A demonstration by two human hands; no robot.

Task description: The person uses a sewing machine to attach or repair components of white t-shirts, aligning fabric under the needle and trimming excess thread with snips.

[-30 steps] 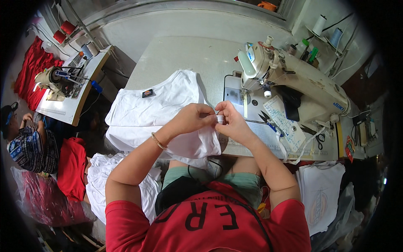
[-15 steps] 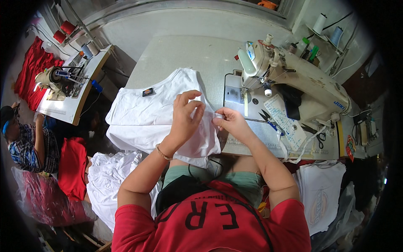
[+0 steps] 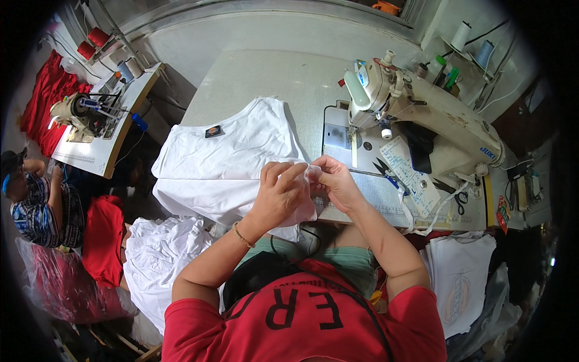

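A white shirt (image 3: 223, 154) lies spread on the sewing table, with a small dark label near its neckline and a crease running across it. Its lower right part hangs over the table's front edge. My right hand (image 3: 339, 186) pinches a bunched bit of the shirt's right edge between thumb and fingers. Close beside it, my left hand (image 3: 278, 194) has its fingers curled onto the same edge; its fingertips are partly hidden. To the right of both hands stands a sewing machine (image 3: 422, 99), its needle area away from the cloth.
Scissors (image 3: 461, 202), snips (image 3: 392, 178), a phone (image 3: 419, 151) and a written paper slip (image 3: 416, 184) lie beneath the machine's arm. White cloth (image 3: 163, 259) is heaped at lower left. A co-worker (image 3: 45, 205) sits at the far left near a second machine (image 3: 81, 117).
My left hand has come down and right from above the shirt, its raised fingers now curled at the edge beside my right hand. The right hand has shifted slightly, still pinching.
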